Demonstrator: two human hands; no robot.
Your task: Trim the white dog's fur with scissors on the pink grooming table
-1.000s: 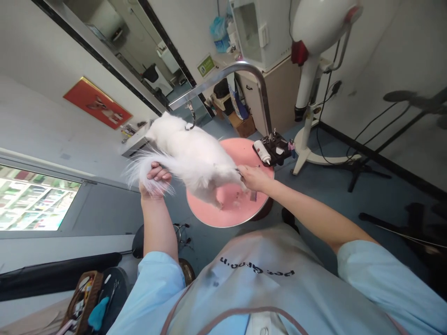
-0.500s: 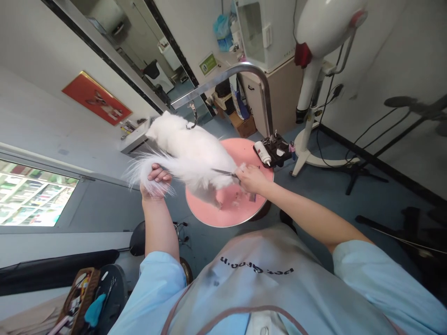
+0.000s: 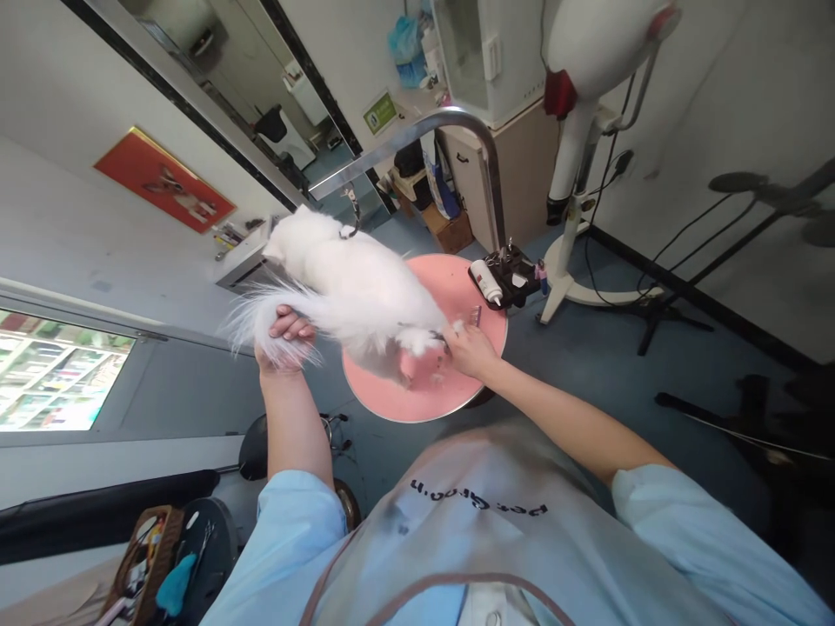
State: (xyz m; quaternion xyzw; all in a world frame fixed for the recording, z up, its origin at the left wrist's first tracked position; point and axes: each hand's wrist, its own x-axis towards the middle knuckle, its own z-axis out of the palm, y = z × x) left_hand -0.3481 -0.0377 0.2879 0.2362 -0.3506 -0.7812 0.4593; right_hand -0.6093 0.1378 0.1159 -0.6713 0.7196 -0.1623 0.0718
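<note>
A small white long-haired dog (image 3: 356,287) stands on a round pink grooming table (image 3: 457,387), clipped to a metal grooming arm (image 3: 417,130). My left hand (image 3: 283,335) is closed round the dog's fluffy tail (image 3: 251,317) and holds it out to the left. My right hand (image 3: 466,348) is closed on a pair of scissors (image 3: 438,335) at the dog's hind leg; only a dark bit of the scissors shows.
A black tray (image 3: 512,274) with a white bottle sits at the table's far edge, a comb beside it. A stand dryer (image 3: 574,104) rises at the right with cables on the floor. A basket of tools (image 3: 153,569) is at lower left.
My right hand with the scissors has dropped from the dog's flank to its hind leg. My left hand still holds the tail. The view has shifted slightly.
</note>
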